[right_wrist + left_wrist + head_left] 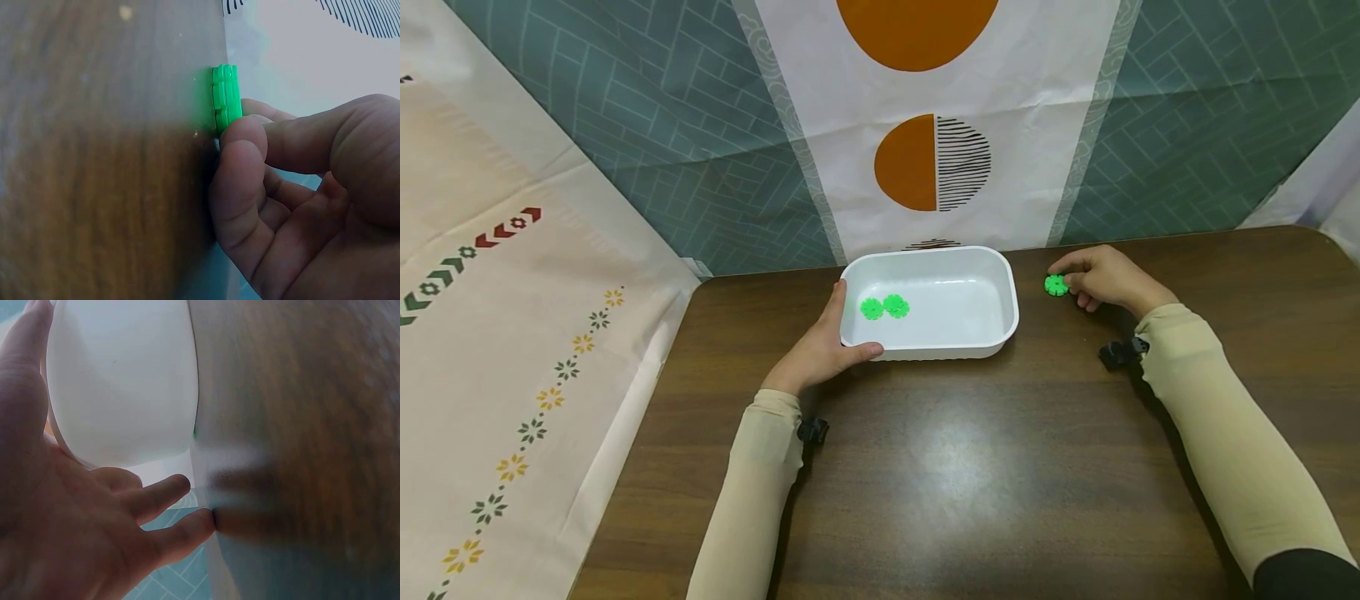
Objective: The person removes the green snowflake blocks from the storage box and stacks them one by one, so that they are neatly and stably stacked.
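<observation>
My left hand (818, 350) holds the left end of a white plastic tray (955, 346), with the thumb over its near rim and the fingers along its left wall. In the left wrist view several fingers (178, 534) spread out beneath the tray's end, close to the table. Green notched plastic discs (872, 309) lie inside the tray, toward its left end. To the right of the tray, my right hand (1108, 277) pinches green notched discs (227, 99), stacked in layers, between thumb and fingers. They stand right at the tabletop in the right wrist view.
The brown wooden table (955, 467) ends at a back edge just behind the tray. A patterned cloth (1022, 75) hangs behind it, and a pale embroidered cloth (512, 333) lies along the left side. Small dark devices (1120, 354) are worn at both wrists.
</observation>
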